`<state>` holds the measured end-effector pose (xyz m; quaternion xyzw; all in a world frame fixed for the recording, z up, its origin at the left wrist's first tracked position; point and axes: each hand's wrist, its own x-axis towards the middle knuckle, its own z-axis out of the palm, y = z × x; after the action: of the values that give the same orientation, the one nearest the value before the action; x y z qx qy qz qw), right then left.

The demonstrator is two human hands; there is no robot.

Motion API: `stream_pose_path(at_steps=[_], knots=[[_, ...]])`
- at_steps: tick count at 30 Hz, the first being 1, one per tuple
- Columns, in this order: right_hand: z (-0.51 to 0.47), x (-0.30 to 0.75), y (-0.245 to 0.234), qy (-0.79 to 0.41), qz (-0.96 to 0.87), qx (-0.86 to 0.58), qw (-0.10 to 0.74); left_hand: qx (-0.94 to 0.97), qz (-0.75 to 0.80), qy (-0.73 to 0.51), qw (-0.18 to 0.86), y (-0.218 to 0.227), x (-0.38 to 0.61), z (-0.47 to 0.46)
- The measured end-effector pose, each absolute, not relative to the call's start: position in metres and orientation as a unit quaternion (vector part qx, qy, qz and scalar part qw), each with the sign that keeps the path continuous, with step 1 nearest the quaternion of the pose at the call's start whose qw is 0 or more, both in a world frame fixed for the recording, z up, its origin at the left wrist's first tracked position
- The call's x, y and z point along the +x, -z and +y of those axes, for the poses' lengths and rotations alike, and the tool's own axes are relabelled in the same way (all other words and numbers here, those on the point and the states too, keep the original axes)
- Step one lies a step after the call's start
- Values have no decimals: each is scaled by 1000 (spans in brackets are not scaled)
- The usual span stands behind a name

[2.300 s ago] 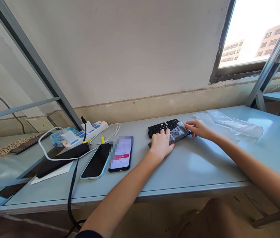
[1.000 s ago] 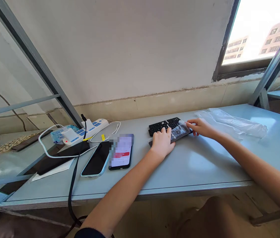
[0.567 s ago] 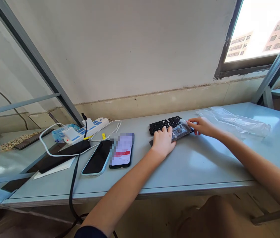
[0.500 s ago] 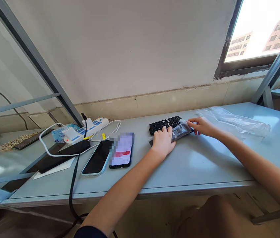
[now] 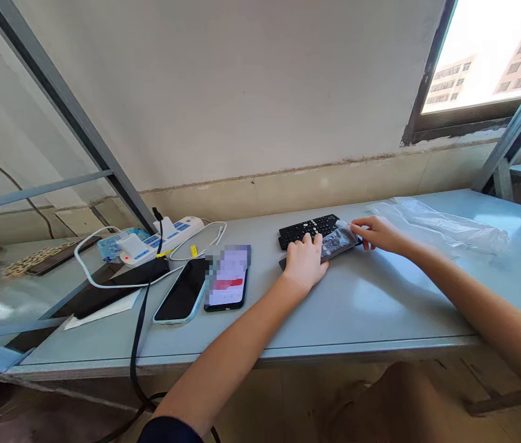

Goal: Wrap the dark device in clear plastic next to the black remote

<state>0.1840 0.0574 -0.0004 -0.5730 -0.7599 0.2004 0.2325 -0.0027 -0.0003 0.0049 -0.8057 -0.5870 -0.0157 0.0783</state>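
A black keyboard section with small keys lies toward the back of the desk. In front of it and overlapping its edge is a dark flat piece in clear plastic film, slightly slanted. My left hand rests over the left part of this wrapped piece, fingers bent across its top and thumb along the near side, holding it down. At the right end, my right hand pinches the film between thumb and fingers. Whether the keyboard section and the wrapped piece are joined is hidden by my left hand.
A crumpled clear plastic bag lies right of my right hand. To the left are a dark-screened phone, a lit phone, a white power strip with cables, and a black strap hanging over the desk edge.
Both hands keep nearly the same hold on the wrapped piece and its film. The whole view has shifted slightly; nothing on the desk has visibly moved.
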Motion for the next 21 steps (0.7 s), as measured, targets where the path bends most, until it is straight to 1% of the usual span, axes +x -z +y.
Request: stream_pose_path(at_steps=[21], knots=[[59,185,-5,-208,-758,-588,189,-807,-585,5,82,-6,-3,-3]])
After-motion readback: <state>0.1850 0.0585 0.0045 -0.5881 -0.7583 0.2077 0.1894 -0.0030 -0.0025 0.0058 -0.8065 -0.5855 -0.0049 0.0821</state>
